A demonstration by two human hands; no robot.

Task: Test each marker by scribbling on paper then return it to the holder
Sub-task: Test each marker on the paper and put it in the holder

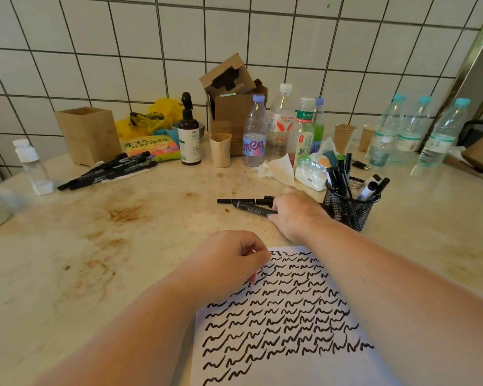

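The thick grey marker (253,209) lies flat on the table (151,218), just left of the black mesh holder (349,207), its length running left to right with a thinner black marker (244,201) lying alongside it on the far side. The right hand (297,211) sits over the near ends of both, between them and the holder; its fingers curl down onto the grey barrel, but whether the grip has closed round it or only touches it I cannot tell, since the fingertips are hidden under the hand.

The marker should be light and stiff, a smooth plastic barrel that can roll on the flat top and slip a little in a loose pinch. The middle of the barrel, clear of the cap, looks like the best place to take hold, thumb on one side and two fingers opposite, so the cap can come off without the body twisting.

On the near side of the holder lies the paper (290,316), covered in rows of black scribbles. The left hand (232,260) rests on its far left corner with fingers loosely curled, holding nothing and pinning the sheet. The holder already stands full of markers. Well to its left lies a loose bunch of black markers (109,171), beside a wooden box (88,135). Behind the holder stand bottles (279,123) and crumpled tissue (279,168).
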